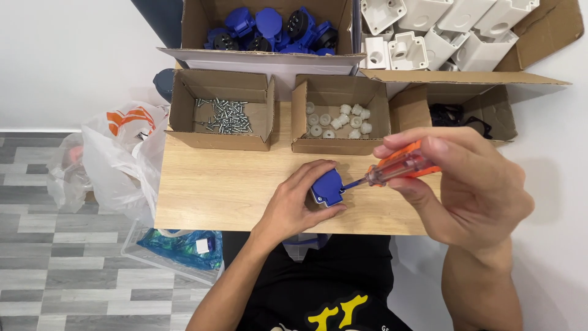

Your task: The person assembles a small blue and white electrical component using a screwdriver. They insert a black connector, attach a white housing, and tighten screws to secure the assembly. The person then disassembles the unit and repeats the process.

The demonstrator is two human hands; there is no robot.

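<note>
My left hand (298, 202) grips a small blue plastic socket part (326, 186) and holds it down on the wooden tabletop (220, 184) near its front edge. My right hand (471, 184) holds a screwdriver with a clear orange handle (401, 167). Its blue shaft points left and its tip touches the right side of the blue part. Most of the blue part is covered by my left fingers.
Along the back stand small cardboard boxes: one with silver screws (226, 116), one with white plastic pieces (340, 119), one with black parts (456, 116). Behind are boxes of blue socket parts (272, 27) and white housings (441, 27). White plastic bags (119, 159) hang left of the table.
</note>
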